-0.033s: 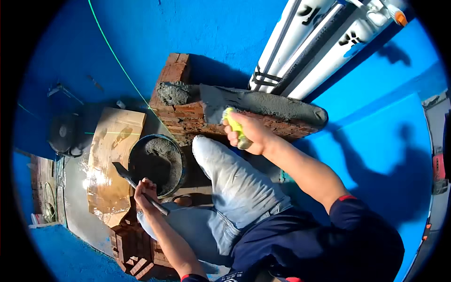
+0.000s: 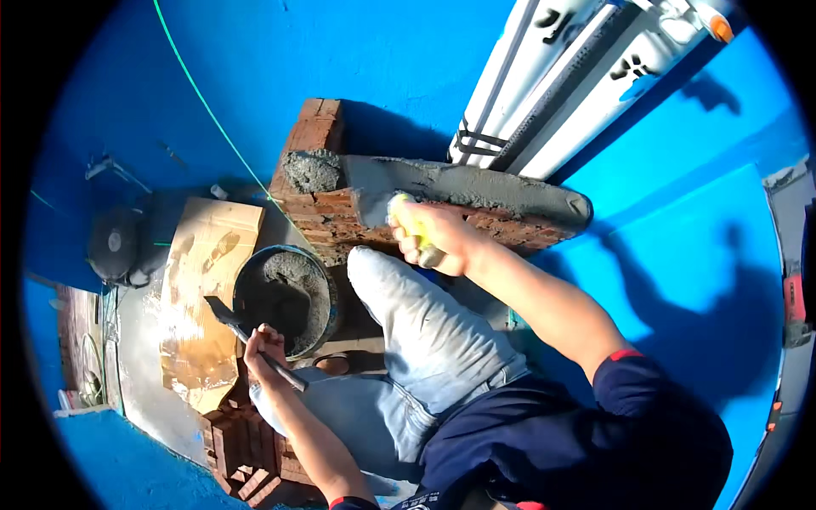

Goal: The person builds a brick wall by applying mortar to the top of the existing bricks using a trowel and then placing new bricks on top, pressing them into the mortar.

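My right hand [image 2: 438,236] is closed round the yellow handle of a trowel [image 2: 374,202]. Its blade, partly hidden and blurred, lies against the mortar [image 2: 476,185] on top of a low brick wall [image 2: 319,223]. A rough heap of mortar [image 2: 310,172] sits at the wall's left end, beyond the blade. In my left hand [image 2: 267,347] is a dark bar-like tool [image 2: 228,316], narrow with a wider flat end; its exact kind is unclear. The tool's wide end is beside a round bucket [image 2: 327,280] that holds wet grey mortar.
Cardboard [image 2: 208,280] lies left of the bucket. Loose bricks [image 2: 242,442] are stacked at lower left. White pipes [image 2: 578,119] lean against the blue wall [image 2: 382,59] at upper right. A green line [image 2: 200,89] runs down to the brick wall's left end.
My right hand and the trowel have shifted a little left along the wall top, leaving smoother mortar to their right. My left hand stays almost in place.
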